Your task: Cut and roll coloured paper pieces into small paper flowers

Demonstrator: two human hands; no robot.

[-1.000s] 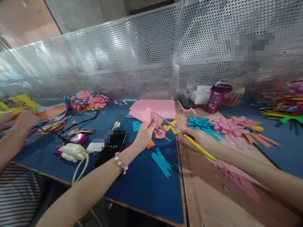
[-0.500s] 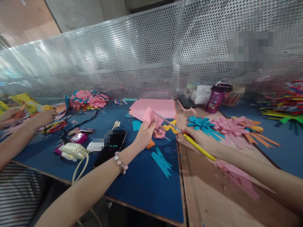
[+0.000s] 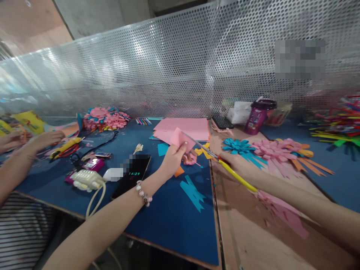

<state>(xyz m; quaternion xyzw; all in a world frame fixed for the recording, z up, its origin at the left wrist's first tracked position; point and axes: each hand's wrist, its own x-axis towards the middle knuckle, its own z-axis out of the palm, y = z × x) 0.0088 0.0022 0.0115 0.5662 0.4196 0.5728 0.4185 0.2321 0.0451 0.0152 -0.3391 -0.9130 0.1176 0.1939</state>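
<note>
My left hand (image 3: pixel 173 159) pinches a small piece of pink paper (image 3: pixel 179 137) between thumb and fingers, above the blue table. In my right hand (image 3: pixel 233 165) is a pair of scissors (image 3: pixel 239 177) with yellow handles. Their blades reach left to the pink paper and lie against its right part; I cannot tell how far they have cut. Behind the paper lies a stack of pink sheets (image 3: pixel 188 125). Below my hands are blue paper strips (image 3: pixel 193 192), an orange scrap (image 3: pixel 179 171) and yellow pieces (image 3: pixel 206 150).
Blue (image 3: pixel 239 145) and pink paper flowers (image 3: pixel 272 152) lie right, near a purple cup (image 3: pixel 256 118). A phone (image 3: pixel 135 174) and a power strip (image 3: pixel 88 179) with a cable are left. Another person's hands (image 3: pixel 42 142) work far left. A perforated metal screen (image 3: pixel 174 67) stands behind.
My hands, the pink paper and the scissors have hardly moved. At the far left, the other person's hand has shifted left and down, and a yellow tool now lies on the table near it.
</note>
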